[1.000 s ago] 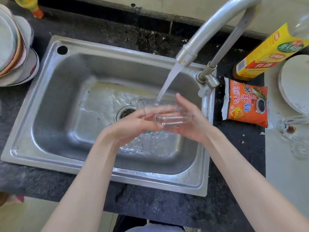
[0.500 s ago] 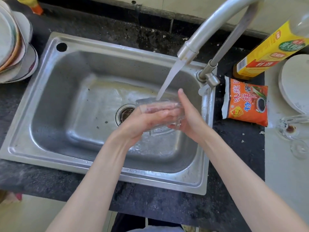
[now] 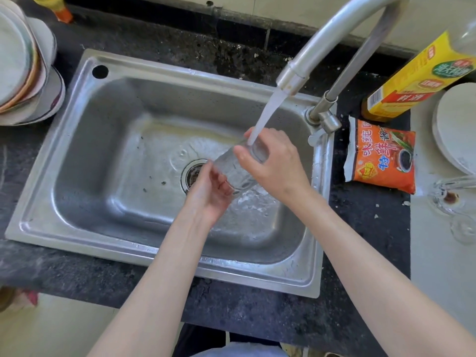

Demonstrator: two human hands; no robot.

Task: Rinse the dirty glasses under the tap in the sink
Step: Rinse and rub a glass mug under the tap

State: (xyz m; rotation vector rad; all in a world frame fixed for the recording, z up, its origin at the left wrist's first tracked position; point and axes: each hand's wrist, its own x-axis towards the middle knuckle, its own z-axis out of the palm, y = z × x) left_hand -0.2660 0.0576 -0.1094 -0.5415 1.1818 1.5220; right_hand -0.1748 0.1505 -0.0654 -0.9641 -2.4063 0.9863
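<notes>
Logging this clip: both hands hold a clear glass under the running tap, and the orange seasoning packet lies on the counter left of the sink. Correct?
Not quite. The head view shows the orange seasoning packet on the counter right of the sink, beside the tap. The rest holds: left hand and right hand hold the clear glass under the running water.

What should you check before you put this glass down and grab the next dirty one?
1. Water running from the tap: ok.
2. Stream reaches the glass: ok.
3. Right hand grips the glass: ok.
4. Left hand supports its lower end: ok.
5. Glass fully clean: cannot tell.
6. Next dirty glass waiting on the counter at right: ok.
</notes>
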